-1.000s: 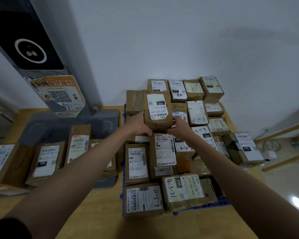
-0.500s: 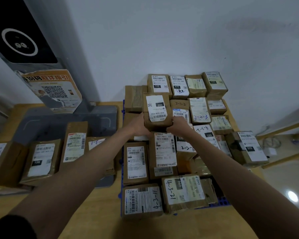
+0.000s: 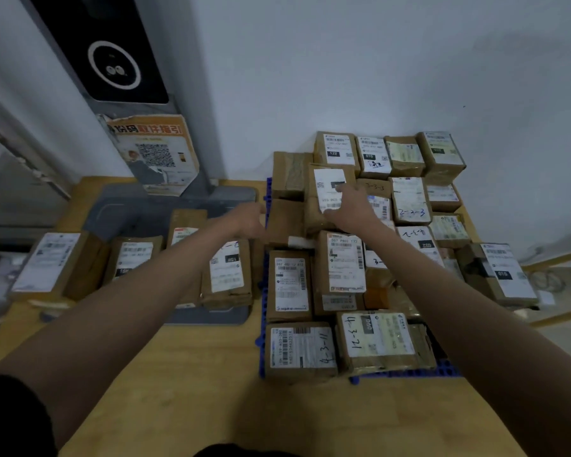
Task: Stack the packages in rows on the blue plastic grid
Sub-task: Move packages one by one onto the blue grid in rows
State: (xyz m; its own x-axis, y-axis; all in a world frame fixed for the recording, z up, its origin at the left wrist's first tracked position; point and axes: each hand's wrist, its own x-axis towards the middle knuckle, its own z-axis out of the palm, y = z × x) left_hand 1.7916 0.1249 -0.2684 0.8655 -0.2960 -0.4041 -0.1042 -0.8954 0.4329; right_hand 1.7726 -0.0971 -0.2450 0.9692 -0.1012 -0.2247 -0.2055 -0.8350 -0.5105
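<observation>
Several brown cardboard packages with white labels lie in rows on the blue plastic grid (image 3: 406,373) on the right half of the wooden table. A box with a white label (image 3: 327,192) sits in the second row from the wall. My right hand (image 3: 351,209) rests on top of it, fingers stretched forward over the label. My left hand (image 3: 248,221) hovers left of the stack near the grid's left edge, blurred, loosely curled and holding nothing.
More labelled packages (image 3: 226,272) lie on a grey mat (image 3: 119,209) to the left. A grey pillar with a black screen and an orange QR poster (image 3: 154,153) stands behind it. The white wall backs the stack. Bare wooden table (image 3: 185,374) lies in front.
Both hands held the white-labelled box above the stack; it now rests in its row. My left hand has let go and swung left. My right hand stays on the box.
</observation>
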